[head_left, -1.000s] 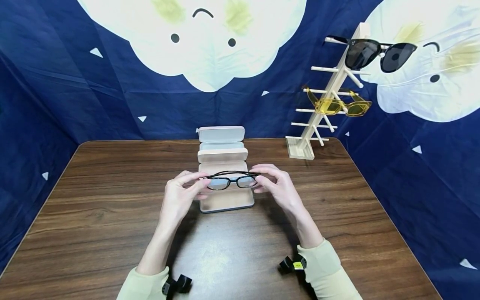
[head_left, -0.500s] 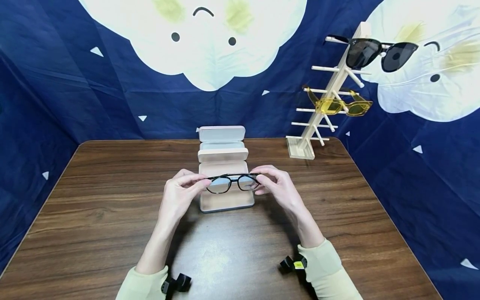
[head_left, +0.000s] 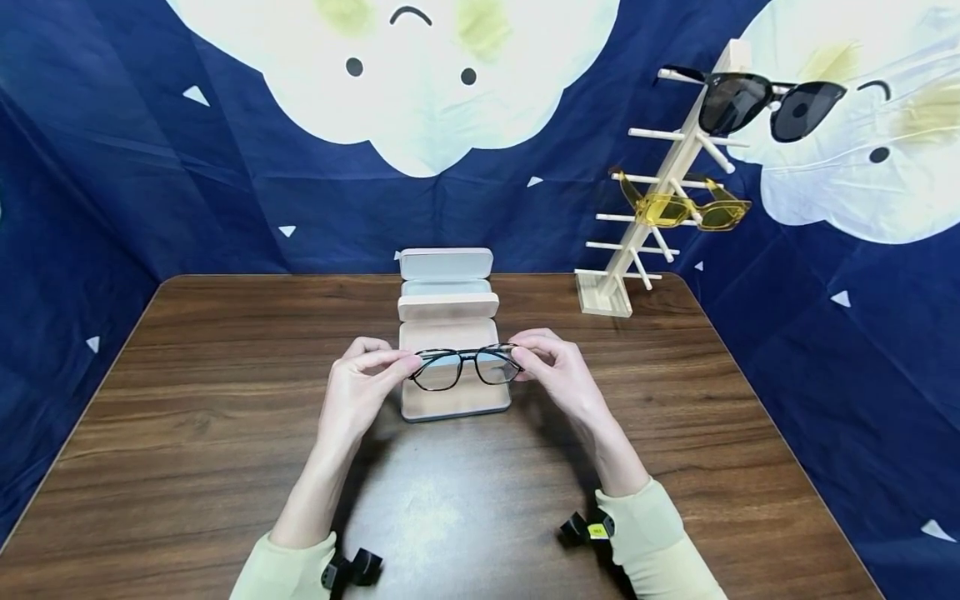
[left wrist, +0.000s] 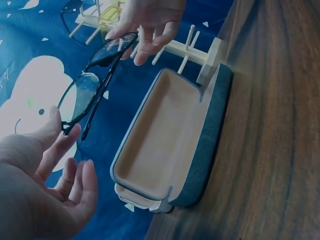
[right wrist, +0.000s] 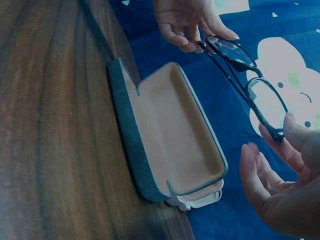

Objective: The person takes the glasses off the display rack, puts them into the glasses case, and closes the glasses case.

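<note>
Black-framed eyeglasses (head_left: 468, 355) with clear lenses hang over the near, opened eyeglass case (head_left: 453, 405). My left hand (head_left: 358, 385) pinches one end of the frame between thumb and fingers. At the other end, my right hand (head_left: 558, 375) holds the frame the same way. In the left wrist view the temples of the eyeglasses (left wrist: 90, 95) lie folded behind the lenses. The near case, dark teal outside and tan inside, shows its bare tan lining (right wrist: 180, 125) in the right wrist view.
A second, pale open case (head_left: 446, 265) stands behind the near one. At the back right, a wooden eyewear rack (head_left: 603, 296) carries black sunglasses (head_left: 802, 110) and yellow-framed sunglasses (head_left: 660, 210). Blue cloth (head_left: 225, 192) with cloud prints backs the wood-grain table (head_left: 225, 433).
The eyeglasses have tilted in both hands, so the lenses now look taller and rounder in the head view. Both hands keep their grip, nearly in place. The head view has shifted slightly.
</note>
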A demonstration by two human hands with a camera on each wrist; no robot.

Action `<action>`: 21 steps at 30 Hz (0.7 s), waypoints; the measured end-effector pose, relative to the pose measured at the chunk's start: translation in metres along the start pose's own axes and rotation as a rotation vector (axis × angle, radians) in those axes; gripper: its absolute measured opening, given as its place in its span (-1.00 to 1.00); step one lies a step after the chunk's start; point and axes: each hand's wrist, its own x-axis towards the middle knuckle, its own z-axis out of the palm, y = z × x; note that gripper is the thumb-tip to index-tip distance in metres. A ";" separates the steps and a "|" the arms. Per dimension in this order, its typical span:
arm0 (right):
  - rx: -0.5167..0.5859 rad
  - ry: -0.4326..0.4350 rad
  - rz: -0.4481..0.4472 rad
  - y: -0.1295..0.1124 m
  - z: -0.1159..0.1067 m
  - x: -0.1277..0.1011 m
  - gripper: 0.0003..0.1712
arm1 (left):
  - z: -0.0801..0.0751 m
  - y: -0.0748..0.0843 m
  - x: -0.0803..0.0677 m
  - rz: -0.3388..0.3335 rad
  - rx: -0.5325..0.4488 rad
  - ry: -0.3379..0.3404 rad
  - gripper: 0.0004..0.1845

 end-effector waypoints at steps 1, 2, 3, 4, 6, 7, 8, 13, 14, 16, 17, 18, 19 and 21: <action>-0.010 0.007 0.004 0.000 0.001 0.000 -0.72 | -0.001 0.000 -0.001 -0.008 0.000 -0.004 -0.73; -0.022 0.015 0.008 0.000 0.001 -0.001 -0.72 | -0.001 -0.001 -0.002 -0.015 0.006 -0.009 -0.72; -0.034 0.025 0.010 0.001 0.002 -0.001 -0.73 | -0.002 -0.001 -0.002 -0.022 0.012 -0.015 -0.72; -0.045 0.036 0.013 0.001 0.002 -0.001 -0.73 | -0.003 -0.002 -0.003 -0.027 0.021 -0.023 -0.71; -0.075 0.063 0.012 0.002 0.003 -0.002 -0.75 | -0.004 -0.003 -0.003 -0.027 0.044 -0.039 -0.68; -0.085 0.077 0.012 0.003 0.003 -0.002 -0.75 | -0.004 -0.003 -0.004 -0.022 0.059 -0.045 -0.68; -0.098 0.090 0.012 0.003 0.003 -0.003 -0.76 | -0.004 -0.004 -0.004 -0.016 0.081 -0.046 -0.68; -0.126 0.121 0.035 0.003 0.005 -0.004 -0.76 | -0.005 -0.008 -0.006 0.006 0.148 -0.050 -0.70; -0.125 0.121 0.044 0.003 0.005 -0.004 -0.76 | -0.005 -0.008 -0.006 0.004 0.158 -0.054 -0.70; -0.121 0.119 0.057 0.004 0.005 -0.005 -0.75 | -0.006 -0.010 -0.006 0.002 0.171 -0.067 -0.71; -0.118 0.118 0.062 0.004 0.006 -0.005 -0.75 | -0.006 -0.011 -0.006 0.003 0.179 -0.076 -0.70; -0.116 0.116 0.066 0.005 0.006 -0.005 -0.75 | -0.007 -0.012 -0.006 0.002 0.187 -0.087 -0.70; -0.112 0.113 0.070 0.006 0.006 -0.006 -0.76 | -0.007 -0.013 -0.006 0.002 0.195 -0.097 -0.70; -0.114 0.106 0.073 0.008 0.006 -0.007 -0.76 | -0.009 -0.015 -0.007 0.002 0.209 -0.120 -0.70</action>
